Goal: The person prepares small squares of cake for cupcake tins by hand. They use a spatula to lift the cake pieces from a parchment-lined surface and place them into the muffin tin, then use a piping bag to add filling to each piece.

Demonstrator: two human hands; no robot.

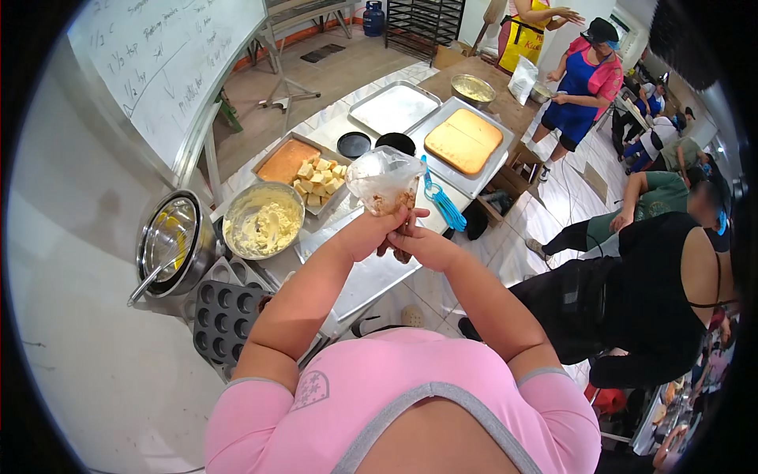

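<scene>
A clear plastic bag (384, 175) puffs up above the table, smeared with a brown substance near its lower part. My left hand (374, 230) grips the gathered part of the bag from the left. Against it, my right hand (429, 244) closes round the same gathered plastic from the right. Brown matter shows just under the fingers; whether it is in the bag or on the skin I cannot tell. Beneath the hands lies a metal sheet tray (361, 284). To the left stands a metal bowl (232, 204) of pale yellow creamy mixture (269, 228).
A pan (269, 142) holds a brown-topped cake slab and cake cubes (320, 178). Another cake (463, 141) rests on a tray beyond a blue-handled whisk (444, 207). At left are nested bowls (177, 237) with a whisk and a muffin tin (225, 320). A person (628, 284) stands close at right.
</scene>
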